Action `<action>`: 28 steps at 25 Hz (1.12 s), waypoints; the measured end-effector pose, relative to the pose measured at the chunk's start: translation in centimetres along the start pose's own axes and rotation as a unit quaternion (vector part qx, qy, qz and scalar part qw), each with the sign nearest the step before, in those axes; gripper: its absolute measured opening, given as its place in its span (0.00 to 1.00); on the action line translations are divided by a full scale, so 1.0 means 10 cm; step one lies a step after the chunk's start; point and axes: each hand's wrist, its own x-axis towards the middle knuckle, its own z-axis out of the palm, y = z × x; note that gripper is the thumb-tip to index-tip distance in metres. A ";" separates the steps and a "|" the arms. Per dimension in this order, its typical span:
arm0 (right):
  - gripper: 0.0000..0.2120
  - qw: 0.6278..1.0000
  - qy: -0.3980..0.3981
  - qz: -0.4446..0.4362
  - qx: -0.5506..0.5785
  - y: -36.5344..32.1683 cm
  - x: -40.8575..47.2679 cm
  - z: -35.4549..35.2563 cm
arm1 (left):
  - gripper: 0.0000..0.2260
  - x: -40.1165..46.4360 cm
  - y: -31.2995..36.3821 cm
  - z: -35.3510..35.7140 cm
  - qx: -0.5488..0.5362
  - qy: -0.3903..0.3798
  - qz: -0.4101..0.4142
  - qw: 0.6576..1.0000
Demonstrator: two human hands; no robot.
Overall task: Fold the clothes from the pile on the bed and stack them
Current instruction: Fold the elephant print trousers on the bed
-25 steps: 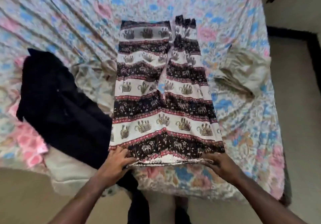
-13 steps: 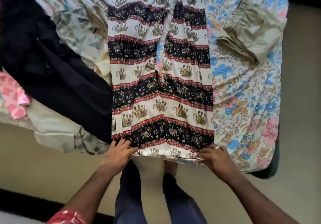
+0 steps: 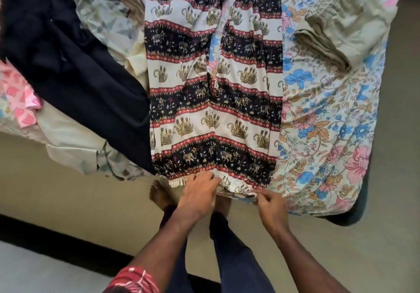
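Elephant-print trousers (image 3: 213, 83) are laid flat down the centre of the frame on the floral bedsheet (image 3: 322, 119), legs running toward the top edge, waistband (image 3: 236, 187) at the near edge of the bed so both hands can reach it. Left hand (image 3: 198, 193) is placed at lower centre, fingers spread fairly flat on the waistband, pressing rather than gripping; likely done to pin or smooth the fabric. Right hand (image 3: 270, 204) is seen just right of it, fingers curled and pinching the waistband's edge, a narrow hold on cloth. Hands sit close together near the waistband's middle and right part, probably as set-up for a lengthwise fold, one leg over the other; fold not yet made.

Unfolded pile is kept at left of frame: black garment (image 3: 75, 65) touching the trousers' left side, pale printed cloth (image 3: 106, 12) under it at upper left, pink patterned piece (image 3: 20, 101) at far left, cream cloth (image 3: 72, 142) hanging over the bed edge. A folded khaki garment (image 3: 336, 31) is set at upper right, apart from the trousers, judged to be the start of the stack. Task judged early; most of the pile untouched.
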 end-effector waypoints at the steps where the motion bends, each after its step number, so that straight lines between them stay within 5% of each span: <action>1: 0.08 0.999 0.034 0.013 0.034 -0.04 -0.01 0.03 | 0.24 0.03 0.05 0.04 -0.012 -0.005 -0.006 1.000; 6: 0.06 0.992 0.090 -0.071 0.045 -0.45 -0.14 0.19 | 0.30 0.08 0.00 0.17 -0.076 -0.025 -0.016 0.997; 8: 0.12 0.983 0.080 -0.163 -0.007 -0.65 -0.19 0.26 | 0.23 0.06 -0.07 0.19 -0.236 -0.009 -0.038 0.971; 10: 0.19 0.968 0.031 -0.244 -0.048 -0.88 -0.23 0.43 | 0.13 -0.02 -0.23 0.20 -0.406 0.103 -0.150 0.896; 12: 0.24 0.952 -0.021 -0.293 -0.083 -1.12 -0.29 0.69 | 0.11 -0.14 -0.50 0.24 -0.438 0.233 -0.331 0.803; 14: 0.28 0.932 -0.054 -0.337 -0.119 -1.32 -0.33 0.99 | 0.19 -0.23 -0.79 0.34 -0.493 0.214 -0.451 0.713; 18: 0.34 0.879 -0.168 -0.378 -0.236 -1.63 -0.28 1.62 | 0.15 -0.19 -1.19 0.53 -0.698 0.144 -0.429 0.555; 19: 0.35 0.868 -0.197 -0.372 -0.264 -1.67 -0.27 1.74 | 0.11 -0.16 -1.23 0.56 -0.714 0.147 -0.421 0.540; 28: 0.29 0.877 -0.247 -0.318 -0.262 -1.80 -0.18 1.88 | 0.04 -0.38 -1.41 0.09 -0.488 0.181 -0.401 0.754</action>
